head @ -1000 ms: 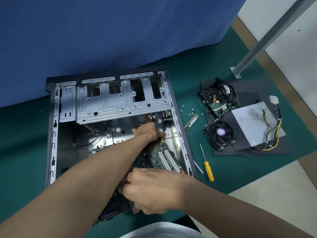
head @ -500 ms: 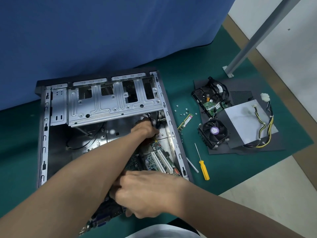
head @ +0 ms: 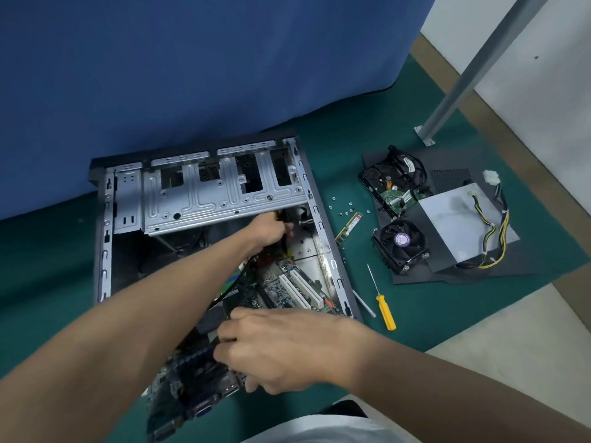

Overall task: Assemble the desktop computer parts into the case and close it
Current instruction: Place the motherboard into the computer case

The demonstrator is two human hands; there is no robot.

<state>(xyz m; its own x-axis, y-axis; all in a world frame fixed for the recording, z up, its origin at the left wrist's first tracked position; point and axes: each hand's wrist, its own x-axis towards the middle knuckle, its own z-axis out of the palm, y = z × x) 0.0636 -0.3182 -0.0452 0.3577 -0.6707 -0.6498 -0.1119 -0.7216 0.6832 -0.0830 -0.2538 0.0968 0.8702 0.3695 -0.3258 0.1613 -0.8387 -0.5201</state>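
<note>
Motherboard is lying tilted, half inside the open case, near end poking out. Right hand grips that near edge. Left hand is tucked under the drive cage, and I can't tell whether it's gripping anything.

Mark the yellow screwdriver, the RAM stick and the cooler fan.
yellow screwdriver [head: 385,312]: head view, middle of the handle.
RAM stick [head: 349,227]: head view, middle of the green board.
cooler fan [head: 402,240]: head view, purple hub sticker.
</note>
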